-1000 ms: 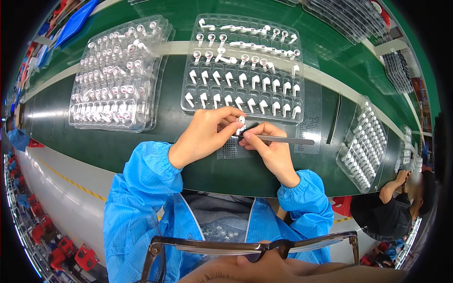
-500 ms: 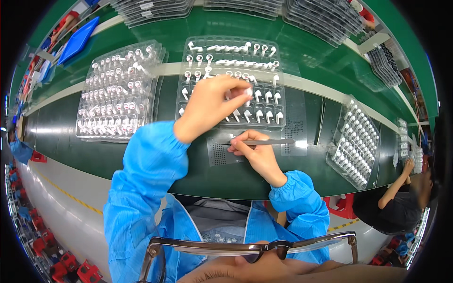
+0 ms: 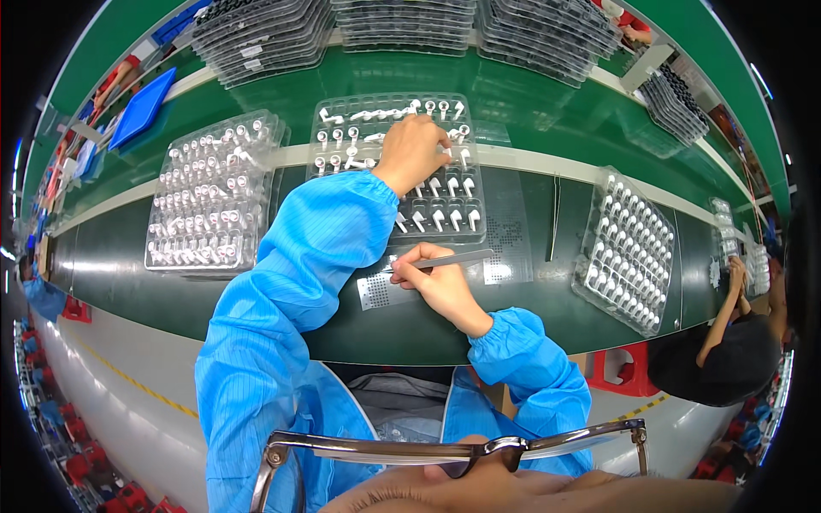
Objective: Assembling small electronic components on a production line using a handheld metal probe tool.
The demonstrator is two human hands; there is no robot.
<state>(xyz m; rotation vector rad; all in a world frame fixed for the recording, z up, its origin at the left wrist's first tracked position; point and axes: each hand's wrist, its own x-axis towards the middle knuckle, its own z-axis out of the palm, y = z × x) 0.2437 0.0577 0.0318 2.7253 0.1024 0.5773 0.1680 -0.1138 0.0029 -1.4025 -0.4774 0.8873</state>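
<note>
My left hand [image 3: 414, 154] reaches over the middle clear plastic tray [image 3: 472, 235], which holds rows of white earbuds [image 3: 438, 218]. Its fingers are pinched at the tray's right side, with a bit of a white earbud [image 3: 446, 152] showing at the tips; the hand covers part of the rows. My right hand [image 3: 440, 286] grips slim metal tweezers [image 3: 466, 258], their rear end pointing right. Below this hand lies a small clear sheet with dark dots [image 3: 376, 293]. A second dotted sheet [image 3: 510, 265] lies to the right, beside the tray.
Stacked trays of earbuds [image 3: 201, 192] stand at left, and another earbud tray [image 3: 629, 256] at right. Tall stacks of clear trays [image 3: 406, 21] line the back. A blue tray [image 3: 143, 107] lies far left. A co-worker [image 3: 718, 350] sits at right, near a red stool [image 3: 623, 369].
My left hand has moved from the tray's middle with an earbud up toward its upper right rows. My right hand keeps the tweezers over the dotted sheet. The whole view has shifted slightly.
</note>
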